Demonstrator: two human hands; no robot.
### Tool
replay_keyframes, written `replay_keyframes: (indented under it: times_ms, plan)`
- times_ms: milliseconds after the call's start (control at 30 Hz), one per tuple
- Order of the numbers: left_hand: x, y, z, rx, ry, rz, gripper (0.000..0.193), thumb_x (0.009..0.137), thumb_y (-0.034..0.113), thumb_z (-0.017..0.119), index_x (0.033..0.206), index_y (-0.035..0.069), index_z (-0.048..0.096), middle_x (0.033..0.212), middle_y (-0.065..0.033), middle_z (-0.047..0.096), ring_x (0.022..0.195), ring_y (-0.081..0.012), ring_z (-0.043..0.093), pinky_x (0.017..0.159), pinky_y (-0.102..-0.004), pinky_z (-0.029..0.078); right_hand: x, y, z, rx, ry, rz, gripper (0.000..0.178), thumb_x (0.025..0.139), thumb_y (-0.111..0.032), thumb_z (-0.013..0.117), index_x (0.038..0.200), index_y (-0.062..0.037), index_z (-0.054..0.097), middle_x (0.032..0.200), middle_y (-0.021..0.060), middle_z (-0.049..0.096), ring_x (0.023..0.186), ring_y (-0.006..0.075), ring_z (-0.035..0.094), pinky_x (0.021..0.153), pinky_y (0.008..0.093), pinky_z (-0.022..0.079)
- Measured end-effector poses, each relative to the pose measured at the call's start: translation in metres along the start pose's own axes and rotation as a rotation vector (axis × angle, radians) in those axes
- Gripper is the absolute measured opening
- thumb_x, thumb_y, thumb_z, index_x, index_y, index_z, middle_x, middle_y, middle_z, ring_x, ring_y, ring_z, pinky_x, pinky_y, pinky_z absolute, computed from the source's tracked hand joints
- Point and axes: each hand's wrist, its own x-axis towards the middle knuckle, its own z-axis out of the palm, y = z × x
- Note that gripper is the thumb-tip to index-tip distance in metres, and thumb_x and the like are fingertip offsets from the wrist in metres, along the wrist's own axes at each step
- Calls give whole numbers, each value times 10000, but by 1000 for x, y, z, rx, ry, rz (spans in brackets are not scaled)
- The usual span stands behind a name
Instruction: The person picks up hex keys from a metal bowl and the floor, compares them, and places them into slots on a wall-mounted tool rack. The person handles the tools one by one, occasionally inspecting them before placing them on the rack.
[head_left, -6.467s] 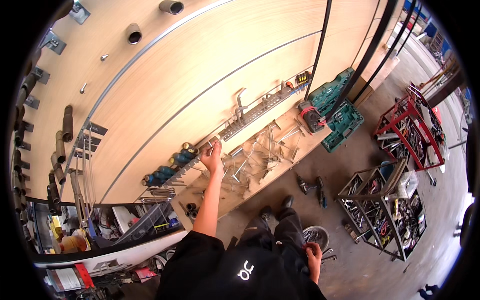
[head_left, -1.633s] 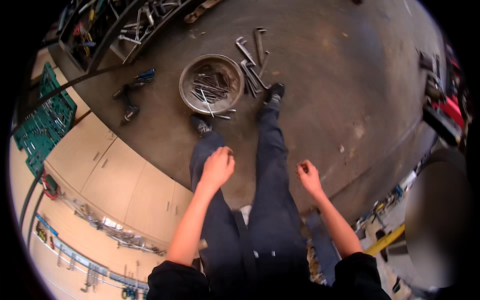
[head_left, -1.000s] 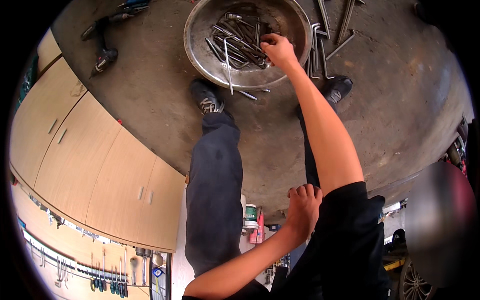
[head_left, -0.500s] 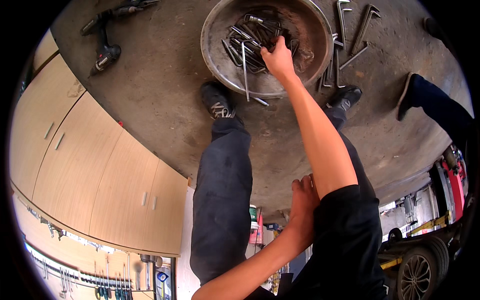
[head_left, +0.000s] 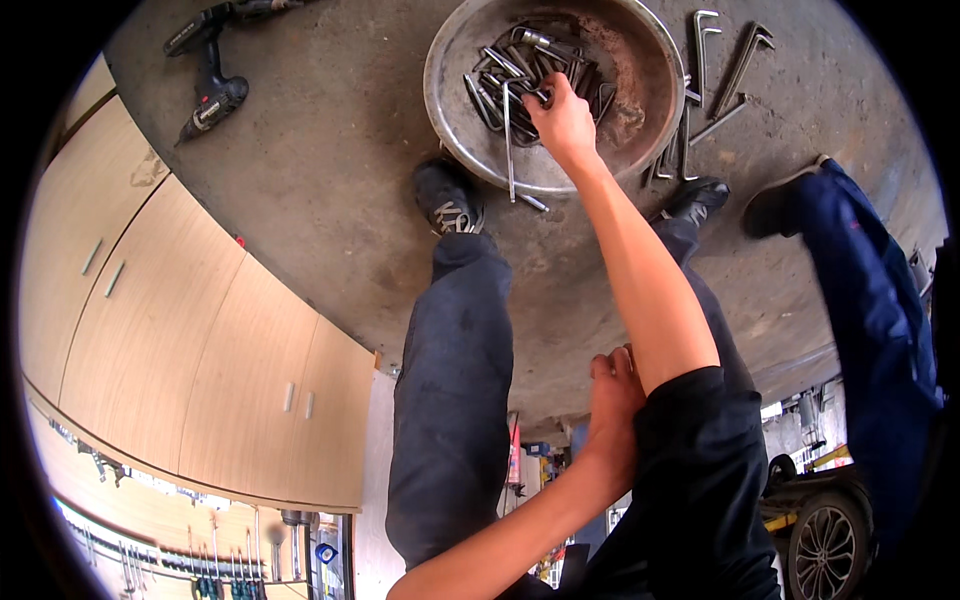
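Observation:
My right hand [head_left: 565, 125] reaches down into a round metal bowl [head_left: 462, 150] on the floor. Its fingers are closed in a pinch at a heap of L-shaped hex keys [head_left: 490, 92], apparently on one dark key; the fingertips are partly hidden among the metal. One long bright hex key [head_left: 508, 145] leans over the bowl's near rim. A short silver bar [head_left: 534, 203] lies on the floor just under that rim. My left hand [head_left: 615, 395] is tucked against my right arm near the elbow. Its fingers are curled, partly hidden, with nothing visible in them.
Several larger hex keys [head_left: 740, 68] lie on the concrete right of the bowl. At the far left rests a black cordless drill [head_left: 215, 100]. Wooden cabinets [head_left: 150, 290] line the left. Another person's blue trouser leg [head_left: 850, 270] stands at the right, before a car wheel [head_left: 828, 545].
The other person's leg has stepped further into view at the right. The view has shifted slightly, moving the bowl rightward in the picture. My right hand stays in the heap; my left hand keeps its place.

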Motion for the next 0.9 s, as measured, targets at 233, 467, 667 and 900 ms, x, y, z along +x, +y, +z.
replay_keyframes:
  times_ms: [233,467,667,900]
  plan:
    - [5,1,9,92,-21,-15,435,854,335,495,1230,118,514,1086,-67,500,1017,-239,432,828,-404,336,2,-3,-1,108,-31,93,291,845,-327,609,1018,-93,623,913,165,677,913,384,626,801,442,487]
    - [2,11,8,146,26,36,400,832,294,515,1182,103,543,1034,-87,509,1029,-234,439,820,-390,348,-3,26,-15,416,258,63,291,841,-256,594,954,8,641,804,170,676,773,266,665,735,364,497]
    - [7,16,7,65,125,1,331,770,198,578,1069,55,588,991,-102,534,984,-246,500,824,-381,375,-6,56,-48,806,180,169,274,885,-248,639,1001,-1,652,700,40,613,537,77,540,484,229,433]
    - [8,16,-7,34,71,17,374,718,150,628,1063,12,595,1046,-150,550,1043,-286,508,876,-404,392,-22,64,-38,695,-181,249,248,865,-196,638,1042,-22,631,708,23,590,534,76,515,439,237,403]
